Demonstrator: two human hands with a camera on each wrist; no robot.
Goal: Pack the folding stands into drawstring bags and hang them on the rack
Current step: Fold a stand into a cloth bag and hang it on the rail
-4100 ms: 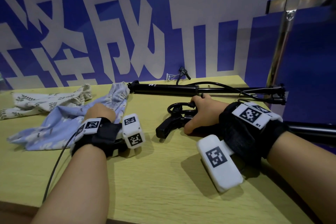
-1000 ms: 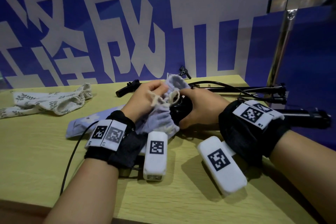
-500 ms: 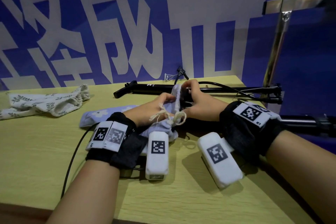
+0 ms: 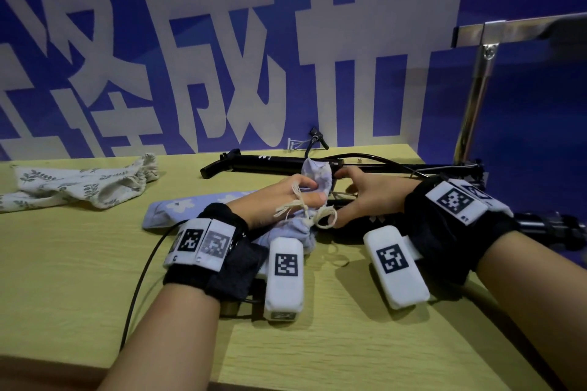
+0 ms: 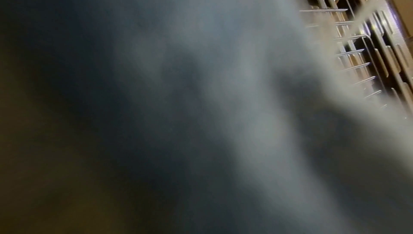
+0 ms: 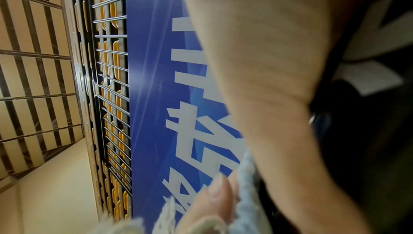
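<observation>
A pale blue floral drawstring bag [image 4: 178,209] lies at the table's middle, its mouth raised between both hands. My left hand [image 4: 286,197] grips the bunched rim, and the cream drawstring [image 4: 317,216] loops over its fingers. My right hand [image 4: 362,190] pinches the opposite side of the rim, thumb on top. Under it lies a black folding stand [image 4: 378,220], whose far end reaches right [image 4: 546,225]; how far its head sits inside the bag is hidden. The right wrist view shows my palm and blue cloth [image 6: 245,202]. The left wrist view is only blurred cloth.
A second black folding stand [image 4: 286,162] lies along the table's back edge with its cable. A white leaf-print bag [image 4: 85,184] sits crumpled at the left. The metal rack post [image 4: 476,89] rises at the right. A blue wall with white characters stands behind.
Both hands left the table and met at the blue bag's mouth, lifting its rim. The bag slid right toward the stand, and the rim was pulled higher.
</observation>
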